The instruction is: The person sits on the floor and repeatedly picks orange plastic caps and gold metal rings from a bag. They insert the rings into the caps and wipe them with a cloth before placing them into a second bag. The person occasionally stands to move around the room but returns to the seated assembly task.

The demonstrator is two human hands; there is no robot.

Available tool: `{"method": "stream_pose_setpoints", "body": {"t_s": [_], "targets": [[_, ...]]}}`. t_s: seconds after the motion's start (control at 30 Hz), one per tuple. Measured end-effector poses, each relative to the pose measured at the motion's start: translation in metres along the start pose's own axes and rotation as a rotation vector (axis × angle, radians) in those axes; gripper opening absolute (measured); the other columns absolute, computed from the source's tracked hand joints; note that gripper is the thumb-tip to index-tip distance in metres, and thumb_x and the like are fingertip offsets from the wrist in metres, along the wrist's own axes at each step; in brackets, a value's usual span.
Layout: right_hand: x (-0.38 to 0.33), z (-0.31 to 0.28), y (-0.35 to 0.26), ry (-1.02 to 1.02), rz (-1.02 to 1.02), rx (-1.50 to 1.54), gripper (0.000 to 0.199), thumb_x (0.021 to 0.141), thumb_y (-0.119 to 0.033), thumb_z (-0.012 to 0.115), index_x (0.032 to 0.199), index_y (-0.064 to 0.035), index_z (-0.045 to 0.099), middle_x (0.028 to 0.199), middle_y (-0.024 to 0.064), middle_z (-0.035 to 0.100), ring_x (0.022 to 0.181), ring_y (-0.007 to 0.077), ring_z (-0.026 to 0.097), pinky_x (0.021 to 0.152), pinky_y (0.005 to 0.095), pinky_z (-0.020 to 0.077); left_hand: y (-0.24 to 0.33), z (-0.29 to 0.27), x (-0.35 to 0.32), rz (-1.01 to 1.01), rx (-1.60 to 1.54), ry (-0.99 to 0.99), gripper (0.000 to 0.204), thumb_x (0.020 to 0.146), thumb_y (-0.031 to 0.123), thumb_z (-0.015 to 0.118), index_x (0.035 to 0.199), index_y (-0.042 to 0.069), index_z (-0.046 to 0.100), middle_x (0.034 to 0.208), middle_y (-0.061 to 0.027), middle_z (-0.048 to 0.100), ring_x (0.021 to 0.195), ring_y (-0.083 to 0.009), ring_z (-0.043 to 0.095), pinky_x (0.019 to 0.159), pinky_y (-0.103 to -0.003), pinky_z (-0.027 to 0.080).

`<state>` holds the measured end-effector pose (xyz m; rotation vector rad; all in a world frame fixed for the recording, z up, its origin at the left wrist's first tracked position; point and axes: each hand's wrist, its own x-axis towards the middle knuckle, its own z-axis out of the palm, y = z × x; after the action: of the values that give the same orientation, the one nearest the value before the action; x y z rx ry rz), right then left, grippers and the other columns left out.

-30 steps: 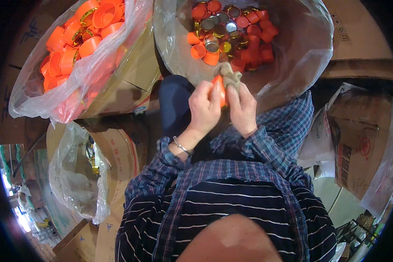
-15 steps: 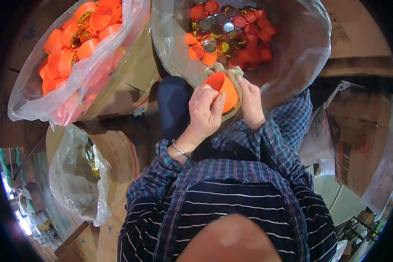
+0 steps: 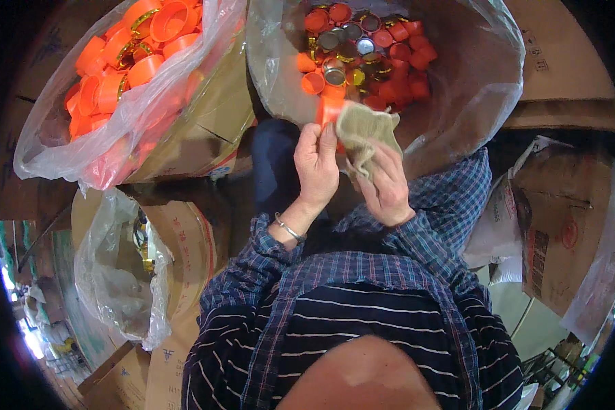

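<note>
As the head view shows, the left hand point(image 3: 318, 167) pinches an orange cup point(image 3: 330, 111) by a bag's point(image 3: 280, 61) near rim; the right hand point(image 3: 387, 191) grasps a cloth point(image 3: 367, 128) just beside it. More cups point(image 3: 401, 51) lie inside the bag.

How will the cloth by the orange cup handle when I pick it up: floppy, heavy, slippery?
Probably floppy: the cloth bends and creases near the fingers of the right hand. It looks thin along its edge, so I'd expect it to be light. Its dull, fabric-like surface suggests it shouldn't be very slippery.
</note>
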<state>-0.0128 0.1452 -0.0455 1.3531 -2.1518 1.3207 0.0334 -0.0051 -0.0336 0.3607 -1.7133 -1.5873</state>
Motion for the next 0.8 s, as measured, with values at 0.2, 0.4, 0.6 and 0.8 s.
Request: {"method": "stream_pose_setpoints", "body": {"t_s": [0.2, 0.4, 0.6, 0.8], "targets": [[-0.011, -0.005, 0.014, 0.411, 0.931, 1.063, 0.035, 0.105, -0.024, 0.050, 0.120, 0.0045, 0.064, 0.113, 0.0069, 0.067, 0.101, 0.0156, 0.062, 0.092, 0.0299, 0.0473, -0.011, -0.015, 0.005, 0.300, 0.178, -0.009, 0.014, 0.094, 0.011, 0.069, 0.094, 0.001, 0.058, 0.097, -0.0097, 0.060, 0.090, -0.0242, 0.054, 0.081, -0.030, 0.045], [0.006, -0.007, -0.004, 0.329, 0.717, 0.873, 0.036, 0.105, -0.019, 0.048, 0.129, 0.0060, 0.057, 0.124, 0.0076, 0.062, 0.111, 0.0155, 0.057, 0.101, 0.0290, 0.0415, -0.002, 0.003, -0.004, -0.064, -0.213, 0.033, 0.014, 0.101, 0.017, 0.059, 0.104, 0.003, 0.058, 0.105, -0.0062, 0.061, 0.096, -0.0164, 0.054, 0.089, -0.030, 0.044], [0.013, 0.025, -0.009, 0.178, 0.166, 0.079, 0.045, 0.095, -0.012, 0.055, 0.136, 0.0044, 0.051, 0.148, 0.0218, 0.039, 0.139, 0.0365, 0.035, 0.115, 0.0408, 0.0262, 0.024, 0.016, 0.000, -0.701, -1.124, 0.107, 0.031, 0.106, 0.026, 0.046, 0.127, 0.003, 0.052, 0.133, -0.0084, 0.058, 0.123, -0.0221, 0.054, 0.110, -0.039, 0.039], [0.026, 0.039, 0.028, 0.299, 0.400, 0.365, 0.039, 0.105, -0.014, 0.041, 0.139, 0.0045, 0.046, 0.143, 0.0183, 0.047, 0.133, 0.0306, 0.045, 0.112, 0.0370, 0.0322, 0.026, 0.011, -0.003, -0.796, -1.251, 0.193, 0.033, 0.106, 0.022, 0.043, 0.130, 0.000, 0.051, 0.133, -0.0116, 0.059, 0.126, -0.0225, 0.055, 0.112, -0.042, 0.041]]}}
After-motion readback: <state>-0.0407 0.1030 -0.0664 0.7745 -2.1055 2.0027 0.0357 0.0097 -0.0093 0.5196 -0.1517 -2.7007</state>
